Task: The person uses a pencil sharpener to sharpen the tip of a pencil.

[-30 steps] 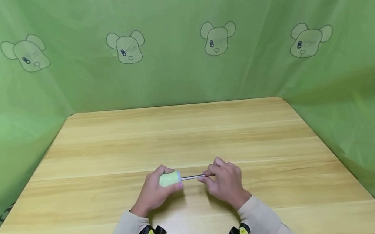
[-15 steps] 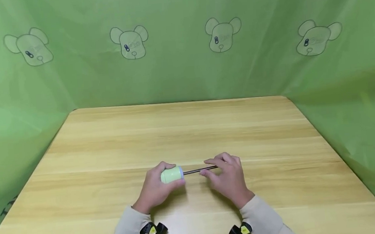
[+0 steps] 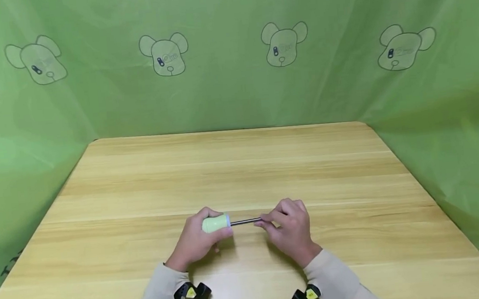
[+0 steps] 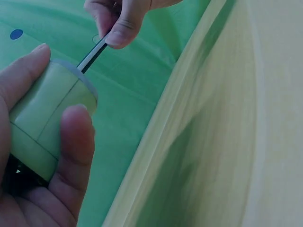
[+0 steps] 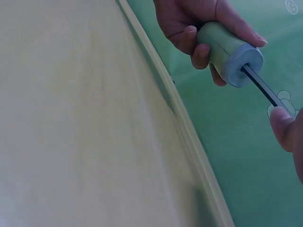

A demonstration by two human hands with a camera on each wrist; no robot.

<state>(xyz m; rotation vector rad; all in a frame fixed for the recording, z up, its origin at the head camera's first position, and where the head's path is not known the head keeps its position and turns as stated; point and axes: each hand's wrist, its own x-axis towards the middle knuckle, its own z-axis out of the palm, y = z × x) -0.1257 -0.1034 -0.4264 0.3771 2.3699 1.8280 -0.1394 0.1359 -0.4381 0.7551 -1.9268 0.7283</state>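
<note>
A screwdriver with a stubby pale green handle (image 3: 214, 224), a light blue collar and a slim metal shaft (image 3: 246, 221) lies crosswise between both hands, raised over the table. Around the handle curls my left hand (image 3: 198, 241), thumb on the near side and fingers behind, as the left wrist view also shows. My right hand (image 3: 289, 230) pinches the shaft toward its far end between thumb and fingertips, which hide the tip. In the right wrist view the shaft (image 5: 262, 87) shows flat sides and enters the middle of the blue collar (image 5: 234, 71).
A wide wooden table (image 3: 232, 169) stretches out ahead of the hands. Green cloth (image 3: 226, 98) printed with bear heads hangs along its back and sides. Each wrist carries a small black camera (image 3: 202, 293) over a beige sleeve (image 3: 160, 294).
Half a second ago the right fingers were spread more loosely along the shaft; now they have closed in a tighter pinch. The left hand keeps its grip on the handle, moved slightly left.
</note>
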